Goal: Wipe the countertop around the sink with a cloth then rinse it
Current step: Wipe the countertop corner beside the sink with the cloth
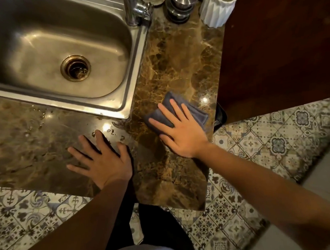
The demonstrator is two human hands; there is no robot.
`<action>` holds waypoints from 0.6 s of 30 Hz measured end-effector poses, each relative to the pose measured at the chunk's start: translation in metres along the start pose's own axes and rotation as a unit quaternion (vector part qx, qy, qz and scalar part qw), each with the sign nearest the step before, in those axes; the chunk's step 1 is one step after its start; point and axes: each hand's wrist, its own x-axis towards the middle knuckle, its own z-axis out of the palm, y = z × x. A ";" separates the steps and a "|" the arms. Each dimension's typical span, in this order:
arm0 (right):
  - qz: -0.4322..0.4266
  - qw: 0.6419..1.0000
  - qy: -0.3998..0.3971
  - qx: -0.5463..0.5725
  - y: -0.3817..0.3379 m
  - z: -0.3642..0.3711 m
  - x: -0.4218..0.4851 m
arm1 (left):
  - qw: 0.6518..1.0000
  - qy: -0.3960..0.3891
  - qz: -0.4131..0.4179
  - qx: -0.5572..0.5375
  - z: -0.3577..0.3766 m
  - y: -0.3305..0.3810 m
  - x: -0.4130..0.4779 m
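Observation:
A folded grey cloth (192, 108) lies on the brown marble countertop (176, 64) to the right of the steel sink (110, 106). My right hand (179, 130) presses flat on the cloth, fingers spread, covering most of it. My left hand (101, 159) rests palm down with fingers apart on the counter in front of the sink, holding nothing. Water droplets (111, 131) sit on the counter between the sink's near corner and my left hand. The sink basin holds nothing, and its drain (75, 68) is open.
The chrome faucet (134, 9) stands at the sink's back right corner. Metal containers (181, 5) and a white ribbed vase (218, 7) stand at the back of the counter. A dark wooden panel (279, 44) bounds the counter on the right. Patterned floor tiles (274, 144) lie below.

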 end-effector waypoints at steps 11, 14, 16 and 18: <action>0.432 0.898 0.043 0.073 0.069 -0.026 0.108 | 1.000 -0.004 -0.007 0.005 -0.002 0.002 0.001; 0.381 0.920 0.053 0.074 0.023 -0.015 0.107 | 1.000 -0.009 -0.007 0.010 -0.002 0.004 0.001; 0.267 0.960 0.065 0.060 -0.007 -0.007 0.085 | 1.000 -0.011 -0.011 0.013 -0.002 0.003 0.001; 0.125 0.990 0.056 0.045 -0.018 -0.001 0.054 | 1.000 -0.013 -0.009 0.013 -0.002 0.003 0.001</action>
